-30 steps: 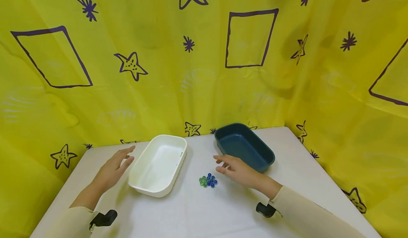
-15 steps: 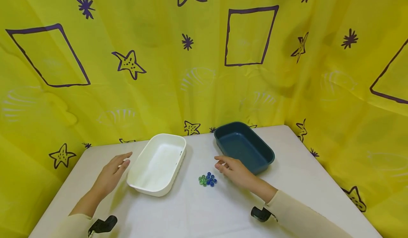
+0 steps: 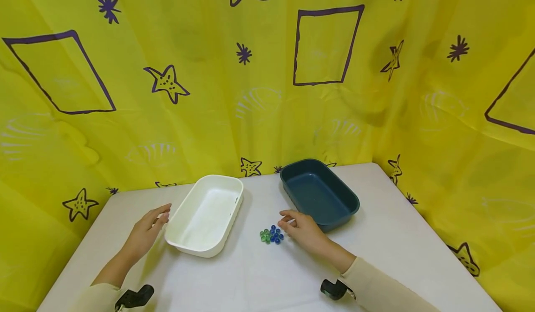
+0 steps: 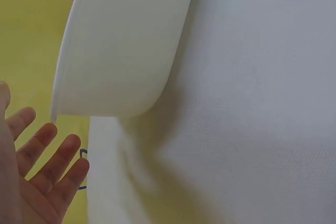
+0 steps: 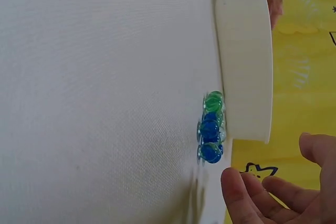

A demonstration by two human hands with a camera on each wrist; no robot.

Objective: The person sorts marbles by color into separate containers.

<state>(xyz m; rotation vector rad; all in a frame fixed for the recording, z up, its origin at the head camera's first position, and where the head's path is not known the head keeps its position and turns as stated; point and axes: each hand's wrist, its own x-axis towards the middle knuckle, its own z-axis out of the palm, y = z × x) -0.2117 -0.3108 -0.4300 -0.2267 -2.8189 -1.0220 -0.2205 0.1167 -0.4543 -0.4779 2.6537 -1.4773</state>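
Note:
Green marbles (image 3: 265,236) and blue marbles (image 3: 276,235) lie in one small cluster on the white tabletop, between two trays. My right hand (image 3: 306,232) hovers just right of the cluster, thumb and fingers apart and holding nothing. In the right wrist view its fingertips (image 5: 231,178) are close to the nearest blue marble (image 5: 210,152). The white tray (image 3: 204,217) stands left of the marbles. Beside its left wall, my left hand (image 3: 144,232) is raised with loosely spread fingers (image 4: 67,150) and nothing in them.
A dark teal tray (image 3: 322,193) stands at the back right, partly behind the right hand. Yellow cloth (image 3: 200,131) with purple drawings hangs along the table's far and right edges. White cloth (image 3: 259,284) covers the tabletop. Each wrist carries a small black camera (image 3: 333,289).
My right hand has come down and slightly left, closer to the marbles. The left hand has dropped slightly. Trays and marbles have stayed in place.

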